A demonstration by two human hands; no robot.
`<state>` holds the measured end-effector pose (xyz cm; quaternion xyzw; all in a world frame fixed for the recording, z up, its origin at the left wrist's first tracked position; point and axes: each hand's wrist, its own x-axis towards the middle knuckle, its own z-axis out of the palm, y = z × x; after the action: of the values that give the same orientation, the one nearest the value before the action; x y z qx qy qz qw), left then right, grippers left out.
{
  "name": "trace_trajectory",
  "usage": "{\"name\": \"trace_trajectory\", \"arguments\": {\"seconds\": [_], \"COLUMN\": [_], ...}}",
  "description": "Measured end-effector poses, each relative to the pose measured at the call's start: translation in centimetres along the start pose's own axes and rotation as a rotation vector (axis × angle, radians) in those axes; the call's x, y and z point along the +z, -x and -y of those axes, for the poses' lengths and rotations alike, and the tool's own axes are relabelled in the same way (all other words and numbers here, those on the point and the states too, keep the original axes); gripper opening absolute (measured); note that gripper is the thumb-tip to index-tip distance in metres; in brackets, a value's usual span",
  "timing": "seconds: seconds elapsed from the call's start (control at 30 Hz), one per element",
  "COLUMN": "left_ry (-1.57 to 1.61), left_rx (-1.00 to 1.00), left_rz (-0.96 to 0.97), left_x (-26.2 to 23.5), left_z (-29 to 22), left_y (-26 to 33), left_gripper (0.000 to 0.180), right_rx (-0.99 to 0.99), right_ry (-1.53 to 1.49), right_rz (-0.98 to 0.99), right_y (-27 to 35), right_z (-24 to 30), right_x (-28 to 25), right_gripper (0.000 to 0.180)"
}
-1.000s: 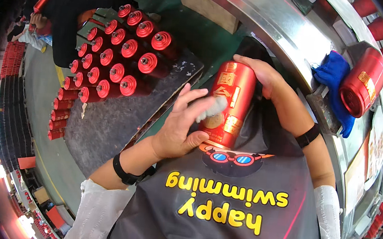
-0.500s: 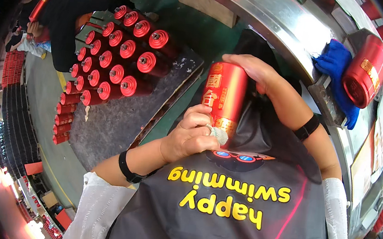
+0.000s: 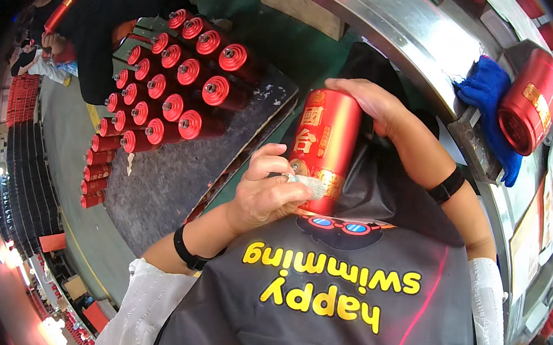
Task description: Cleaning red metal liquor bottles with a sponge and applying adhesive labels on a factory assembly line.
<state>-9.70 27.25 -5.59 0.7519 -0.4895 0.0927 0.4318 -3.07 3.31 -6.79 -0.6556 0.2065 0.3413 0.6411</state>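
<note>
A red cylindrical bottle [image 3: 342,129] with gold lettering rests upright in the picture against my dark apron [image 3: 374,268]. My right hand [image 3: 369,103] is wrapped over its far end and steadies it. At the near end, my left hand [image 3: 263,190] pinches a small pale scrap of cloth [image 3: 310,186] against the bottle's side. The scrap's full shape is partly hidden by the fingers. The bottle's end under my right palm is hidden too.
On the left, several red bottles [image 3: 173,107] stand in rows on a dark worn board [image 3: 155,191]. A metal bench [image 3: 435,48] curves along the right, bearing another red bottle [image 3: 530,100] on a blue cloth [image 3: 487,93]. A person [image 3: 94,22] holds a red bottle at the far left.
My left fingers have lifted and shifted slightly left, loosening from around the bottle, with the pale scrap moved up a little. My right hand stays at the far end.
</note>
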Motion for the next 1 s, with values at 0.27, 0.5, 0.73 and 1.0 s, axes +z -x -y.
{"name": "trace_trajectory", "arguments": {"seconds": [0.27,0.5,0.73,1.0], "left_ry": [0.649,1.587,1.495,1.453], "left_rx": [-0.690,-1.189,-1.153,-1.114], "left_rz": [-0.219,0.013,-0.187,-0.371], "left_x": [-0.8,2.1,2.0,2.2], "left_z": [1.4,5.8,5.3,4.1], "left_y": [-2.1,-4.7,-4.9,-5.0], "left_gripper": [0.043,0.065,0.050,0.049], "right_rx": [-0.054,-0.231,-0.840,-1.146], "right_ry": [0.014,0.048,0.235,0.707], "right_rz": [0.001,0.083,-0.306,-0.094], "right_y": [-0.4,0.0,2.3,7.8], "right_z": [-0.1,1.1,-1.2,-2.5], "right_x": [-0.2,-0.5,-0.8,2.8], "right_gripper": [0.056,0.051,0.047,0.079]}}
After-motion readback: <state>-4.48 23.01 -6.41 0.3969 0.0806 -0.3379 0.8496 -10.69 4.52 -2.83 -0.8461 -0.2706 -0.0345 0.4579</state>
